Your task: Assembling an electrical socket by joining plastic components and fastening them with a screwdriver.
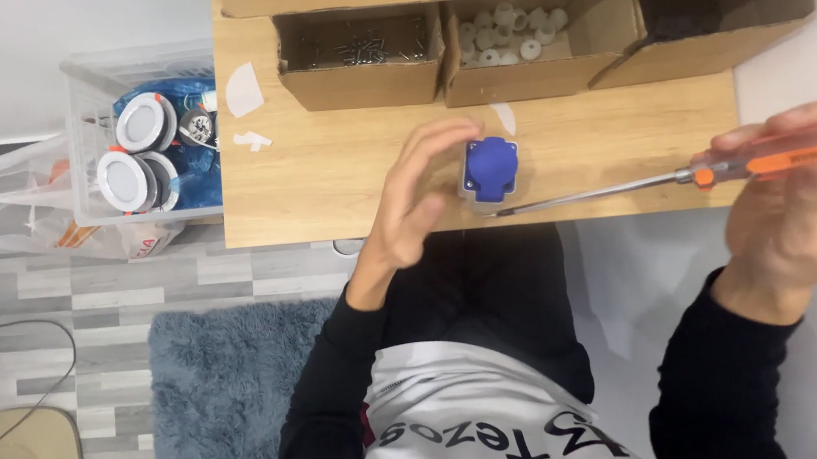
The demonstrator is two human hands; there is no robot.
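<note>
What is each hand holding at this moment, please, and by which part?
The right hand holds a screwdriver by its orange handle. The left hand holds nothing, open beside the blue socket.

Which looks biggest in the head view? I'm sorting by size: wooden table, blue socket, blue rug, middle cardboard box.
1. wooden table
2. blue rug, though it lies lower, farther from the camera
3. middle cardboard box
4. blue socket

socket (490, 166) on table (343, 166) front edge; boxes (362, 59) behind; bin (145, 135) left of table
</note>
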